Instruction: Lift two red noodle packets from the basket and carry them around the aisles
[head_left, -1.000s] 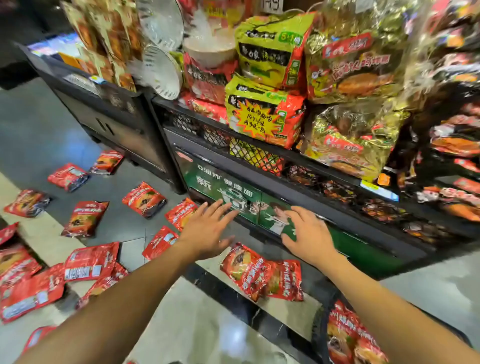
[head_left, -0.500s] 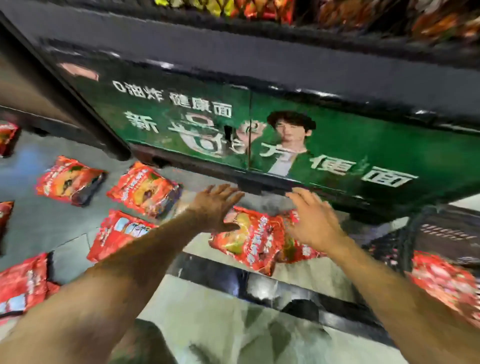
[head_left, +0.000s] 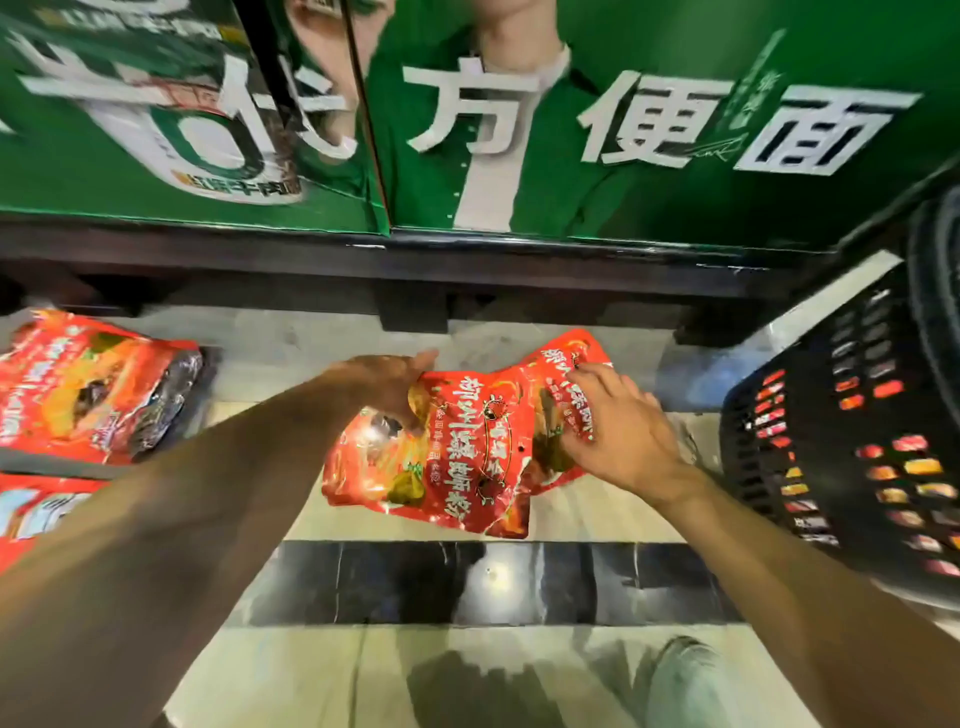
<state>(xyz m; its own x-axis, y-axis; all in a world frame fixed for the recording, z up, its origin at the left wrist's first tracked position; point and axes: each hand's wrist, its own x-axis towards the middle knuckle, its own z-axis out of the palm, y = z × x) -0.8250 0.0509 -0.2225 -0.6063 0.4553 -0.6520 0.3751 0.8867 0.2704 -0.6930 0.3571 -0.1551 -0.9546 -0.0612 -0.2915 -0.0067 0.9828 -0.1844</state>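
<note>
Pale floor tile (head_left: 597, 514) with a black stripe (head_left: 363, 582) across it runs up to the dark foot of a shelf unit, whose green panel (head_left: 571, 156) carries large white characters. On the pale tile, just short of the shelf foot, lie two overlapping red packets.

The front packet (head_left: 457, 467) lies with its long axis from about 1 o'clock to 7 o'clock, its printed column of characters running the same way and its lower edge nearest the black stripe. The left hand (head_left: 387, 382) comes in from 8 o'clock and grips this packet at its upper left corner, fingers curled over the edge; the thumb seems to be tucked under the foil, though blur makes that uncertain. The packet hangs down and to 5 o'clock from that hand.

The back packet (head_left: 566, 364) lies partly under the first, and its free corner points to 12 o'clock. The right hand (head_left: 618, 431) comes in from 4 o'clock and rests on it, its bent fingertips pressing or pinching the foil near the seam where the two packets overlap. Each hand is nearer its own packet, and the two hands stand well apart across the front one.

At 3 o'clock a black basket (head_left: 810, 467) stands on the floor, red packets showing through its slots. At 9 o'clock two more red packets (head_left: 93, 384) lie on the tile. A pale shoe (head_left: 691, 680) shows at 5 o'clock.
</note>
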